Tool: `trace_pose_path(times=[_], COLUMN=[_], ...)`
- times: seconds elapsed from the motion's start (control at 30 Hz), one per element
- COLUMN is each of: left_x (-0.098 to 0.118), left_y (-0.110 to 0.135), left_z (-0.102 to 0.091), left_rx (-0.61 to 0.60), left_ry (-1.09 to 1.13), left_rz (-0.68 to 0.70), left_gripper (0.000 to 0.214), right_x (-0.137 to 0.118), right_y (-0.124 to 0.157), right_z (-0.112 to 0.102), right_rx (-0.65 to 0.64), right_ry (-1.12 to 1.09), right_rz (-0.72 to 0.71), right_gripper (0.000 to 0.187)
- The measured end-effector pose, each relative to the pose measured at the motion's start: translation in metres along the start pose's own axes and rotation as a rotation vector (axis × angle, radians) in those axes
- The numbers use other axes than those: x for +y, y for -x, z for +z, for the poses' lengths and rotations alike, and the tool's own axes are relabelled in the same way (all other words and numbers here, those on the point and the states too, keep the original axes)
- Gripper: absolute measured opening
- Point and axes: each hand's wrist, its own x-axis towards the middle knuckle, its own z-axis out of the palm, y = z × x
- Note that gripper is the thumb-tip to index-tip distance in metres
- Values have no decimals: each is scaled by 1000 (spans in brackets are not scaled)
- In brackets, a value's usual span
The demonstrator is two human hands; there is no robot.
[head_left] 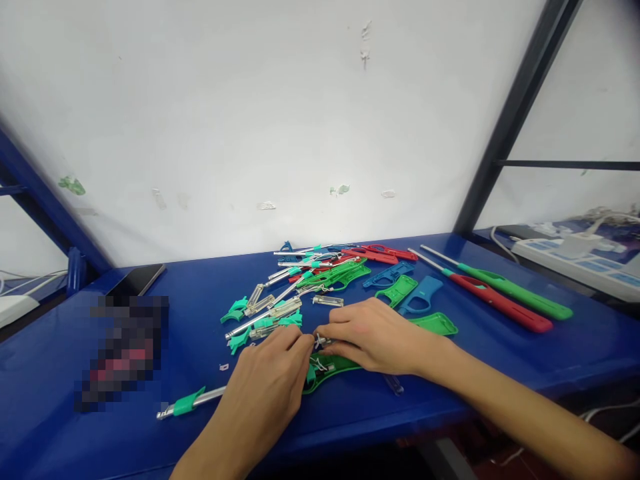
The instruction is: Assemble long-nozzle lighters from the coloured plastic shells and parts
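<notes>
My left hand [273,367] is closed, with its fingertips at the near end of an open green lighter casing half [343,363]; what those fingers pinch is hidden. From the right, my right hand [375,337] pinches a small silvery part [321,341] just above that casing. Thin white wires show inside the shell. A metal lighter tube [210,396] with a teal collar [187,403] sticks out to the left beneath my left wrist. Beside my right hand lies a small clear plastic piece [394,384].
Behind my hands lie loose metal tubes [260,319], teal plastic pieces [237,310], clear fuel tanks [328,301] and blue casing parts [423,295]. Assembled red [500,303] and green [525,293] lighters rest at right. A phone [145,280] and a blurred item [123,353] are left.
</notes>
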Motion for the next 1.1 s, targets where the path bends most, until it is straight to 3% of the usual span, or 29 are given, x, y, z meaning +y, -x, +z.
trace_pose_path(times=[0.37,0.73,1.1], left_x=[0,-6,-3], left_y=[2,3,4], left_z=[-1,8,7], left_rx=[62,234,282], left_ry=[-16,8,-1], left_rz=[39,14,75], left_gripper=[21,20,26], right_x=[-2,-1,-2], right_y=[0,0,0], right_z=[0,0,2], right_rx=[3,46,60], right_ry=[15,64,110], right_rz=[-14,6,-37], right_gripper=[25,25,26])
